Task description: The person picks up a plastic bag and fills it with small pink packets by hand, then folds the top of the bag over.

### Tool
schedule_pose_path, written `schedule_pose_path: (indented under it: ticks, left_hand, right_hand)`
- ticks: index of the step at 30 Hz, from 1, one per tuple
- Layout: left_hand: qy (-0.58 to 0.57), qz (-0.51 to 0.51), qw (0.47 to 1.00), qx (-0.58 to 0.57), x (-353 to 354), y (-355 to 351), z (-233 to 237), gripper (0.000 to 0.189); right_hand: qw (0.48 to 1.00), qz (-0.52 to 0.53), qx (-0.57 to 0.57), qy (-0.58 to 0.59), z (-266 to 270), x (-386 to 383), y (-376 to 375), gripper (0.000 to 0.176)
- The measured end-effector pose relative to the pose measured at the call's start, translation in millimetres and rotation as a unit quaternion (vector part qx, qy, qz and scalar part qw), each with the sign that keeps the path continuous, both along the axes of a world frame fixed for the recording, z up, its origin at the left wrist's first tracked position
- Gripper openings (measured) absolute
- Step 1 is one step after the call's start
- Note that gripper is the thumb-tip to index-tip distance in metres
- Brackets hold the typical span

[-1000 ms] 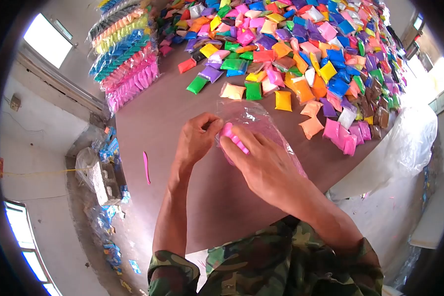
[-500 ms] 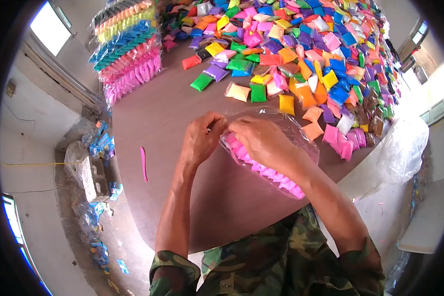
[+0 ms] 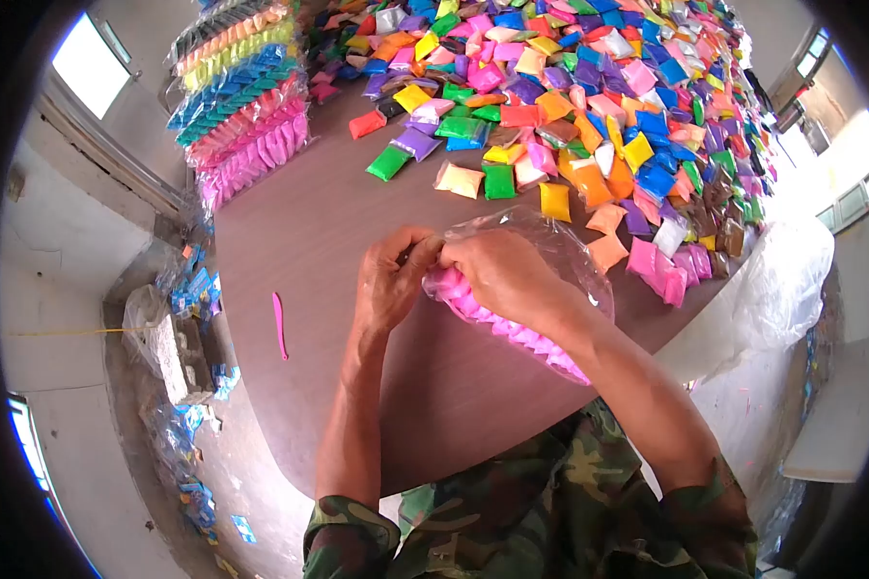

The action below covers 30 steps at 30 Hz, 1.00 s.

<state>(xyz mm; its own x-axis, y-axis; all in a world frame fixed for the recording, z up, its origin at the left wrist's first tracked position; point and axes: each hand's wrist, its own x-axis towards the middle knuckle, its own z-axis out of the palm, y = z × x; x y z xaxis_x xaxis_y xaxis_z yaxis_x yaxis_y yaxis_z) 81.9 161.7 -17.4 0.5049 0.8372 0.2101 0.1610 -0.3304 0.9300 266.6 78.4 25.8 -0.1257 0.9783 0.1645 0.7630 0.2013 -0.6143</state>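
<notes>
A clear plastic bag (image 3: pixel 594 280) with a row of small pink packets (image 3: pixel 526 338) inside lies slantwise on the brown table (image 3: pixel 425 405). At the bag's upper left corner my left hand (image 3: pixel 393 275) is closed, thumb and forefinger pinched on the plastic. Right beside it, my right hand (image 3: pixel 502 270) also grips the bag's edge, fingers curled, and its forearm crosses above the packets. The two hands' fingertips meet or nearly meet; what lies between them is partly hidden. To the left rests a slim pink plastic tool (image 3: pixel 280 326).
A large heap of colourful packets (image 3: pixel 550 106) covers the far side of the table. Filled bags sorted by colour are stacked (image 3: pixel 251 106) at the far left. A translucent plastic sheet (image 3: pixel 772 299) hangs at the right edge. A concrete block (image 3: pixel 179 357) stands on the littered floor.
The fingertips of both hands have come closer together at the bag's corner. The view has shifted slightly; the bag stays in nearly the same place.
</notes>
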Motion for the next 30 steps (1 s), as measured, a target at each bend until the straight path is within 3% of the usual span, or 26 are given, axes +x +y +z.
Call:
schedule_pose_path:
  ticks: [2,8,11,14,23,30]
  left_hand:
    - [-0.014,0.009,1.0,-0.013,2,-5,2,0.024]
    - [-0.086,0.005,0.992,-0.093,2,-3,-10,0.023]
    - [-0.104,-0.024,0.988,-0.115,-1,1,-14,0.024]
    - [-0.111,-0.016,0.985,-0.128,3,0,-15,0.024]
    - [-0.062,-0.007,0.989,-0.133,1,0,-8,0.024]
    - [-0.093,-0.01,0.987,-0.132,1,-4,-12,0.026]
  right_hand:
    - [0.997,-0.01,0.054,-0.06,-2,-7,-2,0.011]
    - [0.989,-0.006,0.11,-0.098,13,-15,-16,0.008]
    - [0.975,-0.051,0.199,-0.085,16,-15,-27,0.009]
    - [0.975,-0.019,0.208,-0.072,9,-11,-27,0.009]
    - [0.996,-0.012,0.062,-0.06,-2,-13,-21,0.005]
    - [0.982,-0.052,0.177,0.031,24,-7,-52,0.011]
